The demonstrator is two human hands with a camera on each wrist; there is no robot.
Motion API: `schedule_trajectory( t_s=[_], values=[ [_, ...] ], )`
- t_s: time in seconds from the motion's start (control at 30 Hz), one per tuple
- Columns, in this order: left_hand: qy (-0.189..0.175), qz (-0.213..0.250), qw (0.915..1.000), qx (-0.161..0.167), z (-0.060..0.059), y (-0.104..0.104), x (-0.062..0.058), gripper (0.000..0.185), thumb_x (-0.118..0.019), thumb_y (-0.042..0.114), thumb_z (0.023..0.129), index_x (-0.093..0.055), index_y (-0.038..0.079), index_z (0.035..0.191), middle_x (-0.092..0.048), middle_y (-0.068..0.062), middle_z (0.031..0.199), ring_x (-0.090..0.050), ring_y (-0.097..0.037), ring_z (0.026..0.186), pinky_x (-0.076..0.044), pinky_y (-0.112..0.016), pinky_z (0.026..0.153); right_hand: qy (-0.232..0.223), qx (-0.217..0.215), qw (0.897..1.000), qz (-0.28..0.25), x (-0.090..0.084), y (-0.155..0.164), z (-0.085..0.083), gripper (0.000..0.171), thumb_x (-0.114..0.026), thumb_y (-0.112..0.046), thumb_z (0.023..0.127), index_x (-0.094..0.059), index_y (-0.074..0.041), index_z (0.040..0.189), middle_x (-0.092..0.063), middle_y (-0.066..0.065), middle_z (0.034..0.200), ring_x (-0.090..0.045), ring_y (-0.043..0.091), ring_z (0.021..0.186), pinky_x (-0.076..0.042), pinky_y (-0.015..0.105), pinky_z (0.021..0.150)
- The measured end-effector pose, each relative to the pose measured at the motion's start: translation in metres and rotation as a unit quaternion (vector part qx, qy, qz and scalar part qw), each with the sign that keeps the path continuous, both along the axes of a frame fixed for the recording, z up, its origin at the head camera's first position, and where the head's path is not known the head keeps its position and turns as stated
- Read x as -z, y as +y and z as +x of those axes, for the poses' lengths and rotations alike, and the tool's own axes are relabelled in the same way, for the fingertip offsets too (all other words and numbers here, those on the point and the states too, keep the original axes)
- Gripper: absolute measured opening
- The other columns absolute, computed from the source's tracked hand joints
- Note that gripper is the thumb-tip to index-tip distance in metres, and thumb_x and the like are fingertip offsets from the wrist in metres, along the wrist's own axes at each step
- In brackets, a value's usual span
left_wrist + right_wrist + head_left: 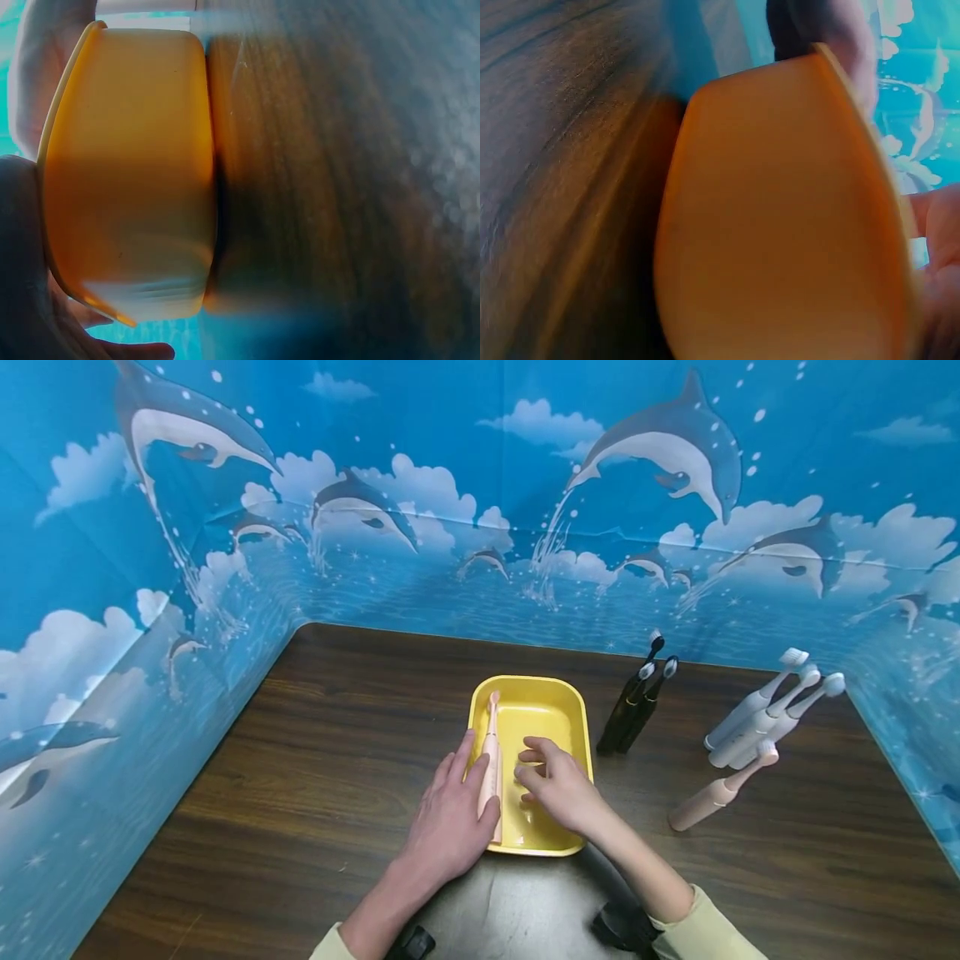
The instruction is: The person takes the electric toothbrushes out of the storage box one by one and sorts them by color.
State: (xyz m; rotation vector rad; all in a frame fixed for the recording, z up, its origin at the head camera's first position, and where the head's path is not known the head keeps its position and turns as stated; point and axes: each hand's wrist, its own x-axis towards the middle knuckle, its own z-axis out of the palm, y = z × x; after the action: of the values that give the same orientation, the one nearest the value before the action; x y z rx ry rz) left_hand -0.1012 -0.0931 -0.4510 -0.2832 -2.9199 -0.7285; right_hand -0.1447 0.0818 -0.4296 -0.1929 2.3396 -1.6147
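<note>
The left hand [450,814] is resting on the near left rim of the shallow yellow plastic tray [557,697], its thumb pressing a pink electric toothbrush [491,760] lying inside along the left wall. The right hand [558,785] is hovering relaxed over the tray, grasping nothing.

The left hand [450,818] covers the lower part of the pink brush [491,752]; the right hand [558,789] hides some of the tray [525,693] floor; both wrist views show only a blurry tray wall, with hands cut off at the edges.
</note>
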Motion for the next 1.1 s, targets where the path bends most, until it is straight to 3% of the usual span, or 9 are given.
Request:
schedule_trajectory(
  t_s=[0.13,0.37,0.73,0.87,1.0,1.1],
  values=[
    [0.002,0.002,1.0,-0.001,0.001,0.001,0.0,0.054,-0.062,0.028,0.094,-0.059,0.006,0.143,-0.028,-0.009,0.167,-0.043,-0.045,0.138,-0.047,-0.063,0.097,-0.058,-0.024,0.997,-0.054,0.008,-0.009,-0.006,0.055,-0.061,-0.004,0.097,-0.041,0.012,0.145,-0.061,0.027,0.127,-0.068,0.033,0.104,-0.061,0.042,0.077],
    [-0.011,0.005,0.9999,-0.009,0.002,0.002,-0.003,0.055,-0.062,0.028,0.093,-0.057,0.009,0.145,-0.024,-0.009,0.168,-0.04,-0.043,0.141,-0.046,-0.064,0.098,-0.15,-0.031,0.978,-0.14,0.011,-0.011,-0.013,0.054,-0.053,-0.002,0.1,-0.033,0.015,0.148,-0.054,0.029,0.132,-0.064,0.033,0.107,-0.058,0.049,0.086],
    [-0.019,-0.001,0.9997,-0.017,0.002,0.004,-0.004,0.054,-0.061,0.031,0.096,-0.057,0.011,0.146,-0.022,-0.009,0.169,-0.039,-0.042,0.142,-0.044,-0.064,0.1,-0.163,-0.046,0.977,-0.129,0.011,-0.012,-0.016,0.047,-0.055,-0.004,0.098,-0.041,0.019,0.137,-0.063,0.023,0.11,-0.067,0.023,0.092,-0.06,0.045,0.081],
    [-0.022,-0.002,0.9996,-0.018,0.002,0.004,-0.003,0.054,-0.06,0.031,0.095,-0.057,0.012,0.146,-0.022,-0.009,0.169,-0.039,-0.042,0.142,-0.044,-0.064,0.1,-0.144,-0.06,0.983,-0.098,0.013,-0.015,-0.016,0.041,-0.056,-0.004,0.098,-0.047,0.019,0.131,-0.065,0.019,0.1,-0.068,0.02,0.083,-0.061,0.042,0.077],
    [-0.018,-0.003,0.9997,-0.016,0.002,0.004,-0.001,0.054,-0.061,0.031,0.095,-0.058,0.011,0.145,-0.023,-0.011,0.168,-0.04,-0.043,0.141,-0.044,-0.064,0.1,-0.053,-0.095,0.994,0.007,0.016,-0.018,-0.017,0.024,-0.059,-0.01,0.098,-0.063,0.012,0.107,-0.068,0.009,0.078,-0.067,0.016,0.067,-0.059,0.031,0.065],
    [-0.012,-0.004,0.9998,-0.013,0.002,0.005,-0.001,0.055,-0.061,0.03,0.094,-0.058,0.009,0.145,-0.025,-0.012,0.167,-0.041,-0.044,0.14,-0.045,-0.064,0.1,0.009,-0.103,0.991,0.089,0.017,-0.021,-0.019,0.025,-0.059,-0.021,0.098,-0.068,-0.001,0.086,-0.066,0.002,0.064,-0.064,0.013,0.058,-0.051,0.026,0.055]
  ],
)
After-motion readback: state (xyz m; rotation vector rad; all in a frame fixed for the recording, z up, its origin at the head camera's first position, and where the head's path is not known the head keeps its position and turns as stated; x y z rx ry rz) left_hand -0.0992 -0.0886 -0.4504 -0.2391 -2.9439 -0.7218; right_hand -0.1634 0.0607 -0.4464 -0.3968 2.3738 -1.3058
